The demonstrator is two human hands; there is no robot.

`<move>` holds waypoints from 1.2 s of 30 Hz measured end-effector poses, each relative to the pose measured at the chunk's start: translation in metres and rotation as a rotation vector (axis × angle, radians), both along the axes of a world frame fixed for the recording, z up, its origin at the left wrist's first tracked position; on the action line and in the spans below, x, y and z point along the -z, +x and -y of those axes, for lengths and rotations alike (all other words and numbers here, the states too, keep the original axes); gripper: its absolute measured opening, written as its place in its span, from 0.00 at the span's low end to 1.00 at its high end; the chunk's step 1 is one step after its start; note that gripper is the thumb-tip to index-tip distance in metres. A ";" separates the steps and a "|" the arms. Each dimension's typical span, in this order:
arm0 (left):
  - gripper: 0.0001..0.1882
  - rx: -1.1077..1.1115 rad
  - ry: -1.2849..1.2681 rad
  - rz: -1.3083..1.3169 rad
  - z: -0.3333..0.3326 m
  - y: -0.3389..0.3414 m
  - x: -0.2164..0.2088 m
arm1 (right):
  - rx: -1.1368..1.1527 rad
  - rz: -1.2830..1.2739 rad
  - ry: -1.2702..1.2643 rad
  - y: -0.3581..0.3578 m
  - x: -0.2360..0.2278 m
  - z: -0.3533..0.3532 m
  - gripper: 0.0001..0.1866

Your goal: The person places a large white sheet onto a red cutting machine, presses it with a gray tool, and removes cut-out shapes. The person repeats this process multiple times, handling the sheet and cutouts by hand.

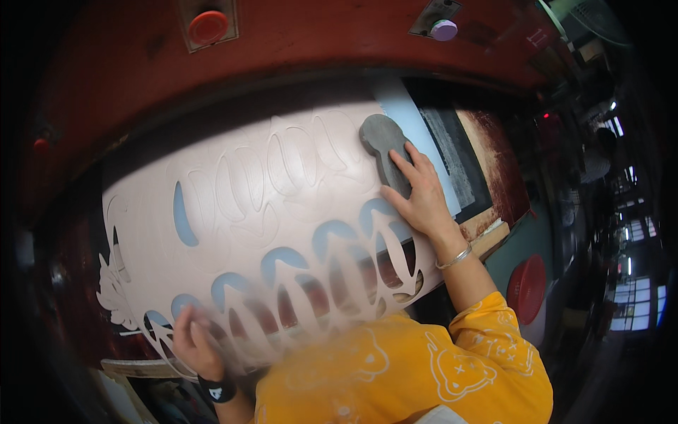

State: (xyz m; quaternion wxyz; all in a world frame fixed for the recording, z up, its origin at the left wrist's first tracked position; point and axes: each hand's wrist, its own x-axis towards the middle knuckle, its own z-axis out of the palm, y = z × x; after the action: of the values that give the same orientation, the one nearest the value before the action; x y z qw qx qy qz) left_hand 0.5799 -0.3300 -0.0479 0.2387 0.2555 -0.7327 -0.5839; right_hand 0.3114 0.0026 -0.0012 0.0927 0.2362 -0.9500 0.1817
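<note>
A pale pink sheet (233,177) covers most of the work surface. Curved sole-like outlines mark its upper part, while a row of openings along its near side shows blue below. My right hand (424,194) grips a grey sole-shaped block, which looks like a cutting die (385,145), at the sheet's right end. The thumb is on its near side and the fingers rest over its right edge. At the near left, my left hand (196,346) holds the cut edge of the sheet, its fingers partly blurred. The near edge of the sheet hangs toward my yellow shirt.
A red machine beam (296,46) spans the far side, with a red button (208,27) and a purple knob (443,30). A blue sheet (417,124) and a dark board (470,169) show at right. Beyond the wooden edge (491,239) is a red plastic container (526,288).
</note>
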 end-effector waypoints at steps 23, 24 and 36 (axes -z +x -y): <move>0.08 0.230 -0.908 0.129 -0.093 0.027 0.019 | 0.162 -0.275 -0.809 0.044 0.024 -0.086 0.24; 0.07 0.208 -0.911 0.116 -0.092 0.027 0.022 | 0.143 -0.382 -0.793 0.041 0.014 -0.086 0.25; 0.09 0.064 -0.902 0.014 -0.100 0.032 0.030 | 0.095 -0.894 -0.667 0.029 -0.081 -0.055 0.38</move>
State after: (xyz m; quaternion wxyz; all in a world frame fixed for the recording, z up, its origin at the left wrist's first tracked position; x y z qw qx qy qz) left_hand 0.6117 -0.2303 -0.0776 0.3031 0.1069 -0.9230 -0.2116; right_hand 0.3402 0.0580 0.0795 0.5645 0.2051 -0.7187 0.3503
